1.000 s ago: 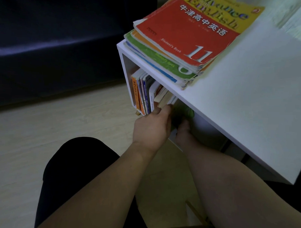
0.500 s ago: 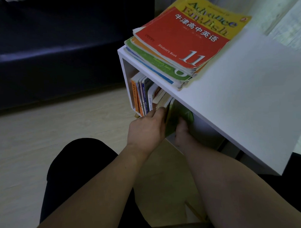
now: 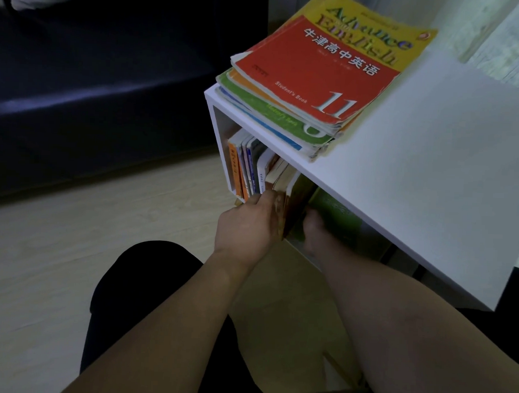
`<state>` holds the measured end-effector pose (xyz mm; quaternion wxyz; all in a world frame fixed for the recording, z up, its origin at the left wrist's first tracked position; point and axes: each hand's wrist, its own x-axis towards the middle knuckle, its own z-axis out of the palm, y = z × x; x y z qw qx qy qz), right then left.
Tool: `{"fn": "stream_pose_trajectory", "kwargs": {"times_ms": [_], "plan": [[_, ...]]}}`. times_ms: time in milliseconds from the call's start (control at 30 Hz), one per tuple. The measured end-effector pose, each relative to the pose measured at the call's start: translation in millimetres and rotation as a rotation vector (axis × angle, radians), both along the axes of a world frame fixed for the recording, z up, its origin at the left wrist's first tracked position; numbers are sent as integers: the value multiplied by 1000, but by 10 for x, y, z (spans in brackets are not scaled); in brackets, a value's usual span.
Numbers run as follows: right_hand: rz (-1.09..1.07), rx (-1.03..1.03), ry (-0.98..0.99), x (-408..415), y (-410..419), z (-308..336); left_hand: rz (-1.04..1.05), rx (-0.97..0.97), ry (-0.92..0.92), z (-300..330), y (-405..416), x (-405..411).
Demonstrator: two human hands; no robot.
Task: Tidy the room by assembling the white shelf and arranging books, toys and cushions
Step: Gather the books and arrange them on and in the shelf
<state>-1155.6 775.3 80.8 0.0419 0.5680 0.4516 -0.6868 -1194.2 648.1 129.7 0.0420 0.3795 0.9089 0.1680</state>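
1. The white shelf stands on a pale wooden floor, beside a dark sofa.
2. A stack of textbooks lies flat at the left end of the shelf's top, red cover uppermost.
3. Inside the compartment below, upright books line its left wall.
4. The left hand presses against a brown book, fingers curled round its edge.
5. The right hand reaches under the top board against a green book; whether it grips cannot be told.
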Motion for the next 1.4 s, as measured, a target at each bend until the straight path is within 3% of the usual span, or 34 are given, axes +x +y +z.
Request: {"fn": "stream_pose_trajectory", "kwargs": {"times_ms": [167, 300, 467, 667, 733, 900, 1067, 1233, 1267, 1333, 1400], "plan": [[-50, 89, -30, 91, -41, 171, 13, 1, -31, -26, 18, -33], [83, 34, -92, 273, -211, 401, 54, 40, -6, 109, -77, -64], [284, 30, 26, 351, -340, 835, 60, 281, -15, 461, -140, -173], [382, 174, 131, 277, -338, 1485, 132, 463, 171, 962, 106, -532], [392, 202, 150, 269, -278, 1711, 178, 378, 109, 1177, 318, -732], [321, 240, 161, 260, -163, 1937, 261, -44, -201, 1436, 709, -1078], [45, 180, 196, 255, -93, 1981, 263, -120, -179, 1553, 758, -1101], [-122, 38, 321, 239, -183, 1929, 223, -40, -63, 1593, 659, -976], [-142, 6, 355, 239, -214, 1913, 168, 48, -159, 1577, 592, -930], [-176, -41, 426, 235, -278, 1878, 84, 295, -573, 1542, 392, -786], [-289, -133, 520, 257, -372, 1797, 50, 405, -935, 1445, 106, -598]]}}
